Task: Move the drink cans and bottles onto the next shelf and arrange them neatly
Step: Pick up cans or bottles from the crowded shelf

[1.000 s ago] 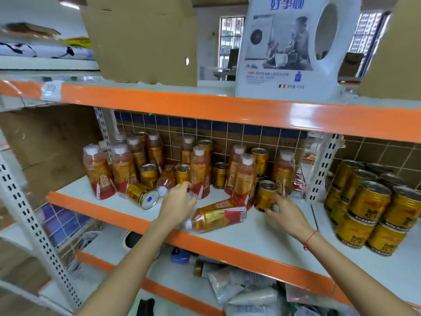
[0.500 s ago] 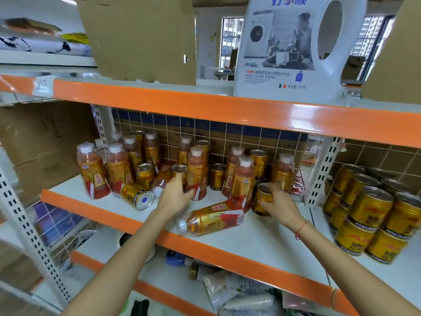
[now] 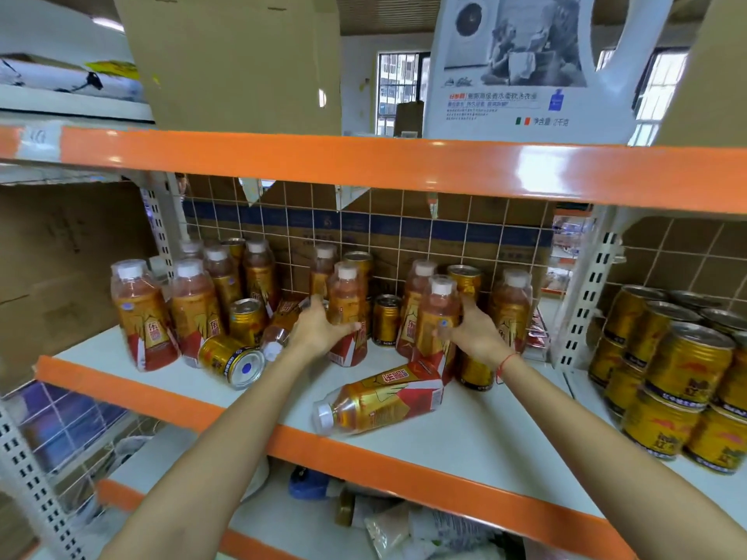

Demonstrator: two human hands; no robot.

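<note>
A shop or its stockroom was indicated. Orange-edged metal shelving point(image 3: 404, 167) on perforated uprights point(image 3: 586, 301) was stocked with many identical drink bottles point(image 3: 194, 309) at 10 o'clock and stacked gold cans point(image 3: 683, 357) at 3 o'clock. Cardboard cartons point(image 3: 234, 62) and a detergent jug point(image 3: 525, 66) were stored at 12 o'clock.

above me: cardboard box point(image 3: 238, 62) + white detergent jug point(image 3: 521, 66) on top shelf | behind: wire grid back panel point(image 3: 404, 236) | below: crumpled plastic bags point(image 3: 420, 527), blue cap point(image 3: 309, 485)
</note>
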